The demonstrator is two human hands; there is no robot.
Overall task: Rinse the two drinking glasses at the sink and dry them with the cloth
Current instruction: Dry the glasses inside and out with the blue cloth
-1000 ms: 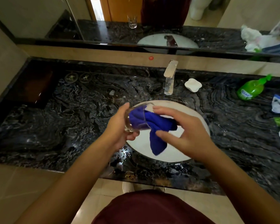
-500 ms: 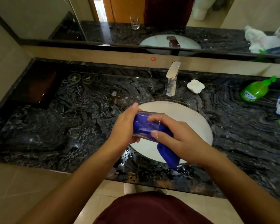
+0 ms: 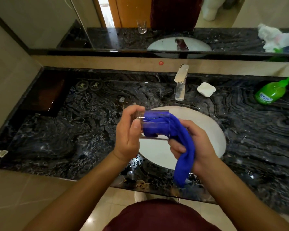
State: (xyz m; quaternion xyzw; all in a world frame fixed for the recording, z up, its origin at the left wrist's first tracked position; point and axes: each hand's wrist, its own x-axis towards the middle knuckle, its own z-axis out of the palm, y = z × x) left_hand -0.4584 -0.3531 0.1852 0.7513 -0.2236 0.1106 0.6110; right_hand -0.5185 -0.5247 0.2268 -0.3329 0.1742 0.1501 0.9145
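Gripped at its base end by the left hand [image 3: 128,138], a clear drinking glass [image 3: 154,125] lies on its side at the centre of the frame, above the left part of the basin, its mouth turned to the right. That hand's fingers curl over the top of the glass and the thumb presses the near side. One end of a blue cloth [image 3: 182,147] is stuffed into the mouth of the glass and shows through the clear wall; the rest runs down and to the right through the right hand [image 3: 195,147], whose fingers are closed round it, and its loose tail hangs below that hand over the front edge of the counter.

A dark veined stone counter [image 3: 77,130] fills the middle band of the frame from left to right. A mirror [image 3: 57,22] spans the top of the frame. The white oval sink [image 3: 210,127] sits in the counter at centre right, behind and under the hands. A green bottle [image 3: 267,94] lies tilted at the right edge of the frame. A chrome tap [image 3: 180,84] stands behind the sink, just above centre. A white soap dish [image 3: 206,89] sits just to the right of the tap. The second glass itself is hard to make out on the counter; its reflection [image 3: 141,26] stands upright in the mirror at top centre. A small red dot [image 3: 160,63] marks the beige strip below the mirror.
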